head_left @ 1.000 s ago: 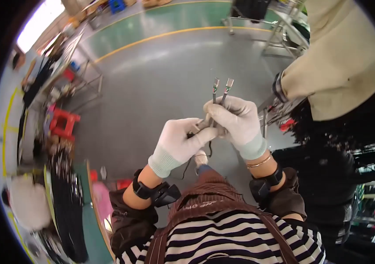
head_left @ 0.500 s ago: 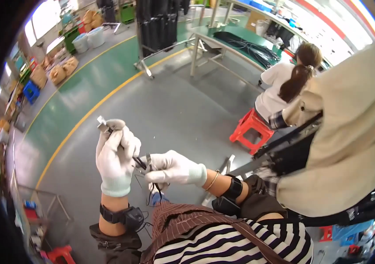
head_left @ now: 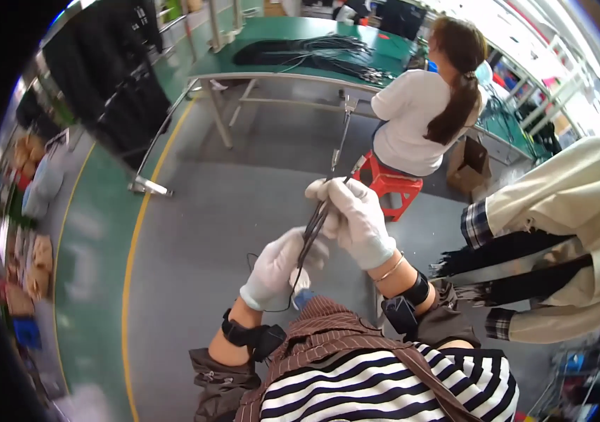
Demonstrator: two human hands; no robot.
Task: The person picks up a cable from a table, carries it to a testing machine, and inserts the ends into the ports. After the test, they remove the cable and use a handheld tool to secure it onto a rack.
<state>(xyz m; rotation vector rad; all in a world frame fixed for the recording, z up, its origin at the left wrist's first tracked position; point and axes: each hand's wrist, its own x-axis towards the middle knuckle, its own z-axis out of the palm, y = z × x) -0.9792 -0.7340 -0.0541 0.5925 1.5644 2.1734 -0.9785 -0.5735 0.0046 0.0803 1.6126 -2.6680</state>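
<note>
Both my hands wear white knit gloves with pale cuffs. A thin bundle of black cables point(head_left: 309, 235) runs between them in front of my body. My right hand point(head_left: 362, 221) is the farther one, its thumb and fingers pinching the bundle near its upper end. Beyond those fingers stick out a slim silvery connector end point(head_left: 335, 160) and a second, shorter connector end point(head_left: 358, 166). Nearer to me, my left hand point(head_left: 277, 271) closes round the lower part of the bundle, its fingers partly blurred. From it a loose black strand loops down towards my apron.
A co-worker in a white top point(head_left: 416, 119) sits on a red stool point(head_left: 393, 188) by a green table point(head_left: 293, 32) bearing dark cable bundles. To the right hang a beige jacket point(head_left: 588, 211) and dark fringed cloth. A rack with black garments point(head_left: 103, 77) stands far left; a cardboard box point(head_left: 467, 167) sits beyond the stool.
My view has turned towards the green table and co-worker. My left hand has come down from the connector end to the lower bundle; my right hand now grips farther out, by the connectors.
</note>
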